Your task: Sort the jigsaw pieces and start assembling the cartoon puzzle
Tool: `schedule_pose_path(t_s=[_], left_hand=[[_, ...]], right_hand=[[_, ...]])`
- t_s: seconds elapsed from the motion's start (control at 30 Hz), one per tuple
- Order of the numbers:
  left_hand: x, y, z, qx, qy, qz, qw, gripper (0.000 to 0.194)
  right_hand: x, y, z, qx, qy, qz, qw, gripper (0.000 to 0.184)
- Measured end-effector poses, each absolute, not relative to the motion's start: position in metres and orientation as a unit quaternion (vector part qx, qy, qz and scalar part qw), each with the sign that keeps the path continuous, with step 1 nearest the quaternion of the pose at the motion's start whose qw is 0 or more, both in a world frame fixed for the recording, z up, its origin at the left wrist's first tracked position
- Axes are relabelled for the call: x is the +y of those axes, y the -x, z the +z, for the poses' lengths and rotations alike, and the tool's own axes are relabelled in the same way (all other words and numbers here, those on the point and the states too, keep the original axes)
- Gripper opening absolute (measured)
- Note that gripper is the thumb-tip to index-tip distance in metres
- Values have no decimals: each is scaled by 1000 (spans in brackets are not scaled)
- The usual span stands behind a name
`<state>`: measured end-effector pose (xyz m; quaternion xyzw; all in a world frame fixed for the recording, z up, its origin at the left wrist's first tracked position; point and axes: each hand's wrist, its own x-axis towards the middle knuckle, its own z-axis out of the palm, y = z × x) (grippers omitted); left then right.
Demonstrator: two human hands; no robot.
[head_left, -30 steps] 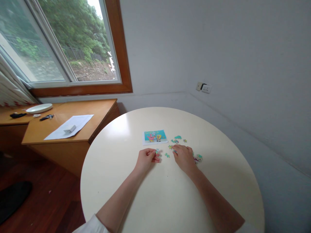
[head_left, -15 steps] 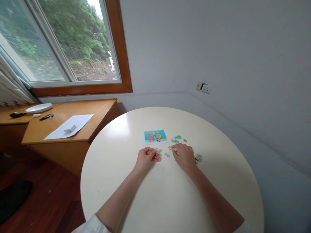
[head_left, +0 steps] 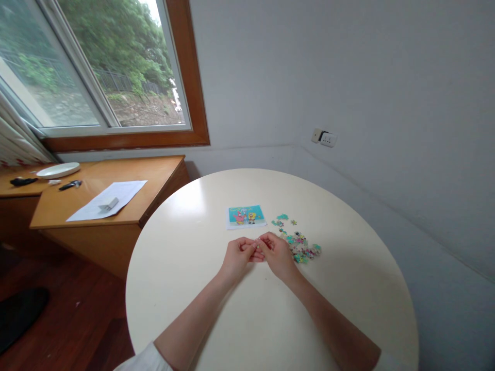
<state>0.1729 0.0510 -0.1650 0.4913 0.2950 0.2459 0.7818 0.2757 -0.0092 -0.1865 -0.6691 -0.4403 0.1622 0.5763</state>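
Note:
On the round table, my left hand point(head_left: 240, 255) and my right hand point(head_left: 277, 253) meet fingertip to fingertip. Both are closed in a pinch around small jigsaw pieces, which the fingers mostly hide. A loose pile of jigsaw pieces point(head_left: 306, 252), green, yellow and pink, lies just right of my right hand. Several more pieces point(head_left: 280, 219) are scattered a little behind it. Beyond my hands a picture card point(head_left: 246, 216) with cartoon figures on a teal background lies flat.
The round white table point(head_left: 193, 309) stands near the wall. To the left is a wooden desk point(head_left: 154, 175) with a paper sheet point(head_left: 127, 191), a small white block point(head_left: 109, 204) and a white plate point(head_left: 58, 170). A wall socket point(head_left: 328, 139) is at the back right.
My right hand has moved left from the pile to join my left hand, uncovering the pile. Loose pieces seen between the hands before are now out of sight.

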Motion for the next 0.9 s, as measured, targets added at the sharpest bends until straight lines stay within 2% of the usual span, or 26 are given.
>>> schedule_pose_path(t_s=[0.33,0.5,0.6,0.9], left_hand=[[49,-172,-162,314,-484,254,776,17],[51,-172,-164,312,-488,257,774,19],[52,-172,-164,319,-484,265,771,18],[53,-171,-164,305,-494,278,765,22]], right_hand=[[-9,-279,-186,-440,672,138,580,33],[-8,-279,-190,-430,649,199,595,23],[-7,-281,-192,-442,646,196,591,20],[-8,-280,-187,-425,624,226,615,25]])
